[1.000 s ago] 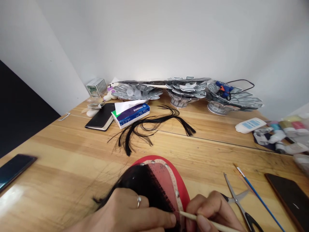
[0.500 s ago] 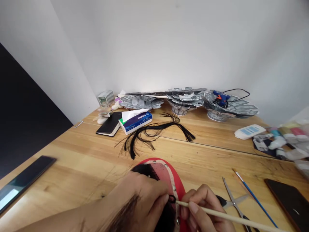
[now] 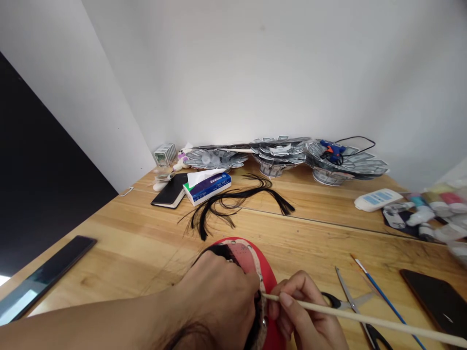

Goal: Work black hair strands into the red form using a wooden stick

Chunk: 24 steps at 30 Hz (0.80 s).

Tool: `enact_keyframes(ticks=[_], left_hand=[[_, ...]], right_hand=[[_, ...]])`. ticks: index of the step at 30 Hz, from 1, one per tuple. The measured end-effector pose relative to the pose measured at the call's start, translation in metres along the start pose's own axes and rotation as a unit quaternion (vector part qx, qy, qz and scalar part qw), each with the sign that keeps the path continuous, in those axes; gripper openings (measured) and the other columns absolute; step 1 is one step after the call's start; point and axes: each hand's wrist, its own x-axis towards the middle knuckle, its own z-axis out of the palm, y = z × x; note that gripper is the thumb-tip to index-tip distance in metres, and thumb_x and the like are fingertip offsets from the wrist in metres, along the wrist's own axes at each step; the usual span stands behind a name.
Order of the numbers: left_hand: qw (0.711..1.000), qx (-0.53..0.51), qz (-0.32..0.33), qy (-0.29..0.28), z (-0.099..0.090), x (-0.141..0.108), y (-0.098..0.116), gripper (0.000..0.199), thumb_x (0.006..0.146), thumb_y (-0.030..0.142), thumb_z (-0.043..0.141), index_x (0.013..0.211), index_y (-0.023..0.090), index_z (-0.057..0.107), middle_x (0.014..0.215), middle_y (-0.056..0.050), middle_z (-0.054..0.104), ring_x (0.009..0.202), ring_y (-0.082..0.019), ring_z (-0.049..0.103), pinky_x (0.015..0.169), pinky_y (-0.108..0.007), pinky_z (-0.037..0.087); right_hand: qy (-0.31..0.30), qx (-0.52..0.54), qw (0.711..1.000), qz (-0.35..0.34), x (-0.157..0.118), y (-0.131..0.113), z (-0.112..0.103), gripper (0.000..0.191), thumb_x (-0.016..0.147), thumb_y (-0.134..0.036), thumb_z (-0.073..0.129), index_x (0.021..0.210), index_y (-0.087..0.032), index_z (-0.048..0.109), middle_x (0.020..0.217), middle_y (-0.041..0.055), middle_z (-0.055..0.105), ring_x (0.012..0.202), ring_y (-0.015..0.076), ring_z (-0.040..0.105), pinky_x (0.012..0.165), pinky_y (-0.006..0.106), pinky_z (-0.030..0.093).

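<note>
A red oval form point(image 3: 261, 257) with a pale studded band and black hair fixed to it lies on the wooden table point(image 3: 127, 243) at the bottom centre. My left hand point(image 3: 219, 296) lies over it, fingers pinched on the black hair at the band. My right hand point(image 3: 306, 316) grips a long thin wooden stick point(image 3: 365, 321), whose tip touches the band right beside my left fingertips. A loose bundle of black hair point(image 3: 233, 199) lies farther back on the table.
Scissors point(image 3: 355, 308) and a blue-handled paintbrush point(image 3: 383, 299) lie right of my hands, a dark phone point(image 3: 438, 301) beyond them. Another phone point(image 3: 47, 274) lies at left. Tissue pack point(image 3: 207, 187), black notebook point(image 3: 171, 190), card-made bowls point(image 3: 280, 155), a glue gun point(image 3: 330, 149) and paint bottles point(image 3: 430, 206) sit farther back.
My left hand moved from flat on the hair to covering the form, fingers pinched at the band. The stick now reaches far right. The camera tilted up and rightwards.
</note>
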Motion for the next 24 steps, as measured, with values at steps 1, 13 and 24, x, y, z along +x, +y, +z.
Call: enact_keyframes(ticks=[1,13,24], left_hand=[[1.0,0.005,0.003,0.0,-0.002,0.0,0.001,0.026,0.087,0.036,0.066,0.071,0.015,0.063,0.065,-0.001,0.062,0.062,-0.017,0.061,0.065,-0.032,0.05],[0.995,0.095,-0.02,-0.022,-0.02,-0.005,0.014,0.017,0.084,0.011,0.053,0.078,0.016,0.068,0.067,-0.006,0.071,0.044,-0.018,0.057,0.038,-0.027,0.029],[0.997,0.077,-0.022,-0.003,-0.011,-0.012,0.012,0.012,0.082,0.013,0.056,0.084,0.017,0.067,0.067,-0.005,0.071,0.045,-0.018,0.058,0.04,-0.025,0.031]], right_hand=[[0.002,0.0,1.0,0.0,0.0,0.0,0.0,0.037,0.086,-0.053,0.071,0.07,-0.022,0.061,0.058,-0.003,0.064,0.048,0.0087,0.051,0.048,0.018,0.041],[0.004,0.039,0.999,0.019,0.003,-0.001,0.004,0.039,0.084,-0.055,0.073,0.07,-0.021,0.059,0.056,-0.0032,0.065,0.045,0.0082,0.05,0.046,0.017,0.039],[0.008,0.087,0.995,0.041,0.003,-0.006,0.008,0.04,0.08,-0.053,0.078,0.07,-0.02,0.056,0.054,-0.0028,0.065,0.042,0.0076,0.048,0.044,0.017,0.035]])
